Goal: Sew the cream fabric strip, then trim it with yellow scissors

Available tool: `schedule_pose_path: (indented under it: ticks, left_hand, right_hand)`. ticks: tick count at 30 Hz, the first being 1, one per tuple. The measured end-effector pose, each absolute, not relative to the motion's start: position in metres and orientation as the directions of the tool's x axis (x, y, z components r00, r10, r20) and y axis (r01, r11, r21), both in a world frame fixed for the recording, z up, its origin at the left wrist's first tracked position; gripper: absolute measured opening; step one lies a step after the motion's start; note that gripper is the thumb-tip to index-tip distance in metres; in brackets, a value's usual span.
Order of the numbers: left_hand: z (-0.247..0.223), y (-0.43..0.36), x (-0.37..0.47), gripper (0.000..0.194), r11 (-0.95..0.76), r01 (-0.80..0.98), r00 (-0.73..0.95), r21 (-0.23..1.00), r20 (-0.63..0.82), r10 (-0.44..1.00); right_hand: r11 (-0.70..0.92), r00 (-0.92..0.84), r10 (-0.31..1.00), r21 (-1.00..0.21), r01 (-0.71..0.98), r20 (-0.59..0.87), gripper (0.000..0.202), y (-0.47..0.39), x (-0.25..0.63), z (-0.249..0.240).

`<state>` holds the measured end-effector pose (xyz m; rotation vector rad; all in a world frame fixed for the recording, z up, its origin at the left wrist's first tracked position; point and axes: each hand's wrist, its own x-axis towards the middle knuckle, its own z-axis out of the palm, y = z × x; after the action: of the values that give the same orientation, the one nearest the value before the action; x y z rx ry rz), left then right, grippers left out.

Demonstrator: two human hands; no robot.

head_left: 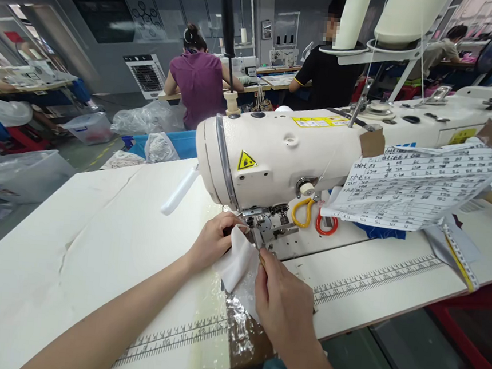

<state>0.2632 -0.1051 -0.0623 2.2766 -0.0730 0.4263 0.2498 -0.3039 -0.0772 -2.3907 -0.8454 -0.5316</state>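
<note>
White fabric [242, 259] lies bunched at the needle area of a white sewing machine [283, 153]. My left hand [210, 242] is closed on the fabric's left upper edge, close by the presser foot; its fingertips are partly hidden. From the right, my right hand [285, 297] pinches a thin metal tool [258, 240], its tip at the needle area against the cloth. Whether this is a pair of tweezers or another slim tool, I cannot tell. Behind the needle area lie scissors [301, 212] with one yellow and one red handle loop.
Handwritten paper [409, 187] hangs from the machine's arm on the right. A printed ruler [376, 276] runs along the front of the white table [71, 255]. A tape measure [459, 257] drapes over the right edge. Thread cones [409, 18] stand above; co-workers sit beyond.
</note>
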Motion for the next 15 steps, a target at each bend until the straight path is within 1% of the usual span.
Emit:
schedule_pose_path:
  ticks: [8, 13, 15]
  left_hand:
    - [-0.0637, -0.1046, 0.2636, 0.015, -0.682, -0.192, 0.939, 0.706, 0.333, 0.081]
    - [-0.0644, -0.1047, 0.2631, 0.016, -0.715, -0.234, 0.93, 0.659, 0.366, 0.032]
    - [-0.0648, -0.1055, 0.2626, 0.016, -0.74, -0.247, 0.924, 0.626, 0.383, 0.016]
  right_hand:
    - [-0.668, 0.735, 0.479, -0.345, 0.659, 0.48, 0.032, -0.3022, 0.2501, -0.0769]
    - [-0.668, 0.715, 0.478, -0.318, 0.673, 0.509, 0.033, -0.3017, 0.2505, -0.0762]
    - [-0.677, 0.718, 0.486, -0.305, 0.67, 0.498, 0.033, -0.3018, 0.2502, -0.0755]
